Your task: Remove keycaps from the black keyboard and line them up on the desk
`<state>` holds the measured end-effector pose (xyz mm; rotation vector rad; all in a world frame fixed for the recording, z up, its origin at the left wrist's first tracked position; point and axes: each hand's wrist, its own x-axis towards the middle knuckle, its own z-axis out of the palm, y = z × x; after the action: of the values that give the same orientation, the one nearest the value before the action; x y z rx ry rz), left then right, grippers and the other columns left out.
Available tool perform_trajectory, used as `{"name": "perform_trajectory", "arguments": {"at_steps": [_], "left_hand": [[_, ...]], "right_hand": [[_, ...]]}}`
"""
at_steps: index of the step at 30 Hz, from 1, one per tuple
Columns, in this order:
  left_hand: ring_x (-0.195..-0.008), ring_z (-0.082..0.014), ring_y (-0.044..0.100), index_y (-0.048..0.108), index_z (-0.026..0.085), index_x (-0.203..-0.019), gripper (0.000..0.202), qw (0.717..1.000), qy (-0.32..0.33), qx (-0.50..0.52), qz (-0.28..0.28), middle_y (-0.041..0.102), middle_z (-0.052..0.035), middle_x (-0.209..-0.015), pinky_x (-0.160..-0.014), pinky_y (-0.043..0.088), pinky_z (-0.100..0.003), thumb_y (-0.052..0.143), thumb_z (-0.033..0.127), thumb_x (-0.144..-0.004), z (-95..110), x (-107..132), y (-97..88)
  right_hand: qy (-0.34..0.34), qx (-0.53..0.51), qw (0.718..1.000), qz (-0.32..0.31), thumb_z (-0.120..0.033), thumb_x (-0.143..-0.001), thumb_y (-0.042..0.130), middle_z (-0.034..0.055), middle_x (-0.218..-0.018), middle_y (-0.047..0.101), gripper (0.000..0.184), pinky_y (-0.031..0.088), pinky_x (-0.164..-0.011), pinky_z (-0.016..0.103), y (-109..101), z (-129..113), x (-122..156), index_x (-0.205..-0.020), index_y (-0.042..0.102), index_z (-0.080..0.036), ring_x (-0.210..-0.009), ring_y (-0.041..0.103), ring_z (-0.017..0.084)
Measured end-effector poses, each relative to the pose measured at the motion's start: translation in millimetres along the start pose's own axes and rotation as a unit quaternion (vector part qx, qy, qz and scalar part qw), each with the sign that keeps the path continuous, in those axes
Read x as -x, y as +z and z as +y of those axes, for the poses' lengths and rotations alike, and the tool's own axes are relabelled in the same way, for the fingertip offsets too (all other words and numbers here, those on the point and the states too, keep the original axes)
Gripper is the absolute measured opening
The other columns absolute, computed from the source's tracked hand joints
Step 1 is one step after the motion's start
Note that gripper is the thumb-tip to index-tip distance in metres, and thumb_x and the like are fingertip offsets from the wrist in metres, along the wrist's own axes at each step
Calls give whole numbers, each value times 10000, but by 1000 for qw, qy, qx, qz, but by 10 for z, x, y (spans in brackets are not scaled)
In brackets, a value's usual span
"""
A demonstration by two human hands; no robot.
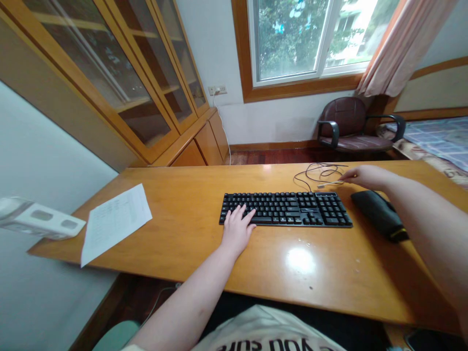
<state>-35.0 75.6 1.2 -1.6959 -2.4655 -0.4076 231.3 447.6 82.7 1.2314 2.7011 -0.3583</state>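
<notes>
A black keyboard [285, 209] lies lengthwise on the wooden desk. My left hand [237, 228] rests on its left end, fingers spread over the keys. Beyond the keyboard's far right corner, my right hand [360, 176] pinches a thin pale stick [331, 184] with a small greyish end pointing left; its exact kind is too small to make out. The keyboard's dark cable [309, 173] lies loosely coiled beside that end. Under my right forearm sits a dark pouch-like case [378, 214] with a yellow edge.
On the left, a printed paper sheet [116, 219] lies near a white box-like object [44, 219] at the desk [175, 234] edge. Past the desk stand a glass-door cabinet [139, 73] and a brown armchair [343, 122]. A green stool [117, 336] shows below.
</notes>
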Motion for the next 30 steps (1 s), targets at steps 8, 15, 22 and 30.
{"name": "perform_trajectory", "arguments": {"at_steps": [8, 15, 22, 30], "left_hand": [[-1306, -242, 351, 489, 338, -1285, 473, 1000, 1, 1, 6, 449, -47, -1386, -1098, 220, -484, 586, 335, -822, -9, -2, 0], [-1304, -243, 353, 495, 335, -1282, 462, 1000, 2, -2, 4, 455, -51, -1381, -1094, 226, -485, 577, 341, -827, -7, -6, 10], [-1308, -242, 349, 489, 332, -1286, 472, 1000, 3, 0, 7, 449, -55, -1386, -1099, 218, -485, 581, 339, -824, -10, 1, 9], [-1299, -242, 363, 501, 331, -1276, 462, 1000, 4, -2, 9, 457, -61, -1378, -1091, 233, -490, 584, 337, -822, -5, -6, 7]], "right_hand": [[132, 28, 988, 77, -309, -886, 391, 149, -946, 687, 371, 374, -659, 286, 148, -369, 891, -1100, 646, -146, -776, 612, 213], [150, 16, 984, 93, -259, -878, 336, 151, -1014, 683, 373, 435, -721, 309, 774, -444, 1296, -1084, 626, -144, -868, 645, 248], [146, -39, 979, 135, -230, -854, 393, 160, -1015, 683, 338, 474, -787, 334, 988, -456, 1281, -1061, 622, -91, -929, 645, 267], [137, -41, 975, 171, -235, -851, 397, 176, -968, 696, 332, 518, -725, 375, 1006, -536, 1358, -988, 668, -100, -897, 658, 304]]}}
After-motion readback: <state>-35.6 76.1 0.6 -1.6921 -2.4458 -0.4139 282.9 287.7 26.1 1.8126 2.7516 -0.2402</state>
